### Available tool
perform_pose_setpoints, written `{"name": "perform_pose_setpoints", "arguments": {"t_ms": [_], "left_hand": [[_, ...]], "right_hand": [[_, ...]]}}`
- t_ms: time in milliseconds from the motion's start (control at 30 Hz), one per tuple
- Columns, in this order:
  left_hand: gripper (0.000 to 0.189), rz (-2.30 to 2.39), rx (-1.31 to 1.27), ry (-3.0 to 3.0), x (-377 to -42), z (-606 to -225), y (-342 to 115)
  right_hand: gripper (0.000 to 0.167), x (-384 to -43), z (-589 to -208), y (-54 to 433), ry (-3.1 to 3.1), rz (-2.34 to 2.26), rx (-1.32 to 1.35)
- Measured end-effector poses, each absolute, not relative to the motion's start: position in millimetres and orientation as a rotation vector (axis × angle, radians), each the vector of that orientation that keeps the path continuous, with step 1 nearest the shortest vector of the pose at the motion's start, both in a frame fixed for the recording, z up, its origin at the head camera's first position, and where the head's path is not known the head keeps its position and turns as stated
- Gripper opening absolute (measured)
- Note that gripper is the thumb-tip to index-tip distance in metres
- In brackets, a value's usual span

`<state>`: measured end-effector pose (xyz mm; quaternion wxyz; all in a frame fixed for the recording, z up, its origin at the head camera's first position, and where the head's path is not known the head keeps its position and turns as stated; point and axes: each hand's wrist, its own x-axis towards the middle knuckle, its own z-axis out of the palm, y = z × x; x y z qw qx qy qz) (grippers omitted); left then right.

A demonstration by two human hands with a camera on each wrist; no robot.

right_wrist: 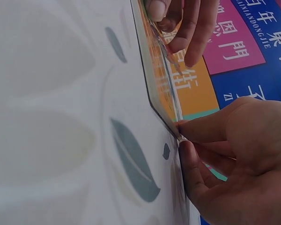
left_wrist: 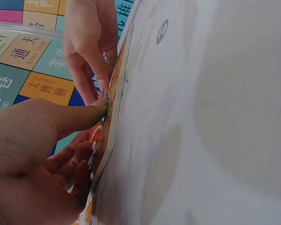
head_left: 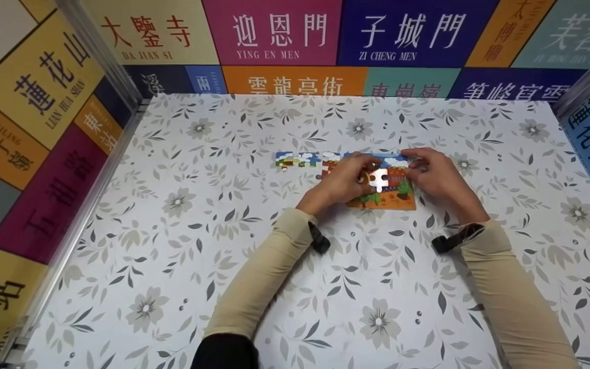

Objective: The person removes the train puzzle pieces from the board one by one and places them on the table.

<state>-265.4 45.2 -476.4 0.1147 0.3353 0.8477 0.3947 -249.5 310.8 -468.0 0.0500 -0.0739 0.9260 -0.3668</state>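
Observation:
A partly assembled jigsaw puzzle (head_left: 387,199) lies flat on the table, with an orange ground, green plants and a blue sky. Near its middle shows a white, piece-shaped gap (head_left: 379,180). My left hand (head_left: 343,179) lies over the left part, its thumb pressing on the picture and its other fingers touching the surface, which they partly hide. At the right edge, my right hand (head_left: 441,174) pinches the puzzle's rim between thumb and fingertips, plainest in the right wrist view, where that hand (right_wrist: 243,145) meets a corner.
Joined puzzle pieces (head_left: 297,159) with sky and clouds lie left of the left hand. The table (head_left: 172,256) has a white cover with grey leaves and flowers. Colourful panels with Chinese lettering (head_left: 279,36) stand along its back and sides.

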Motion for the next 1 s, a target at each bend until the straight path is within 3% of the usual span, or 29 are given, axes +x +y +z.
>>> {"name": "perform_pose_setpoints", "arguments": {"t_ms": [367, 1000], "left_hand": [[0.069, 1.110, 0.968, 2.560, -262.9, -474.2, 47.5], [0.061, 1.161, 1.018, 2.541, -265.4, -476.1, 45.8]], "right_hand": [[0.050, -248.1, -467.2, 312.0, 2.745, -1.139, -0.122], [0.050, -248.8, -467.4, 312.5, 2.722, -1.168, -0.104]]}}
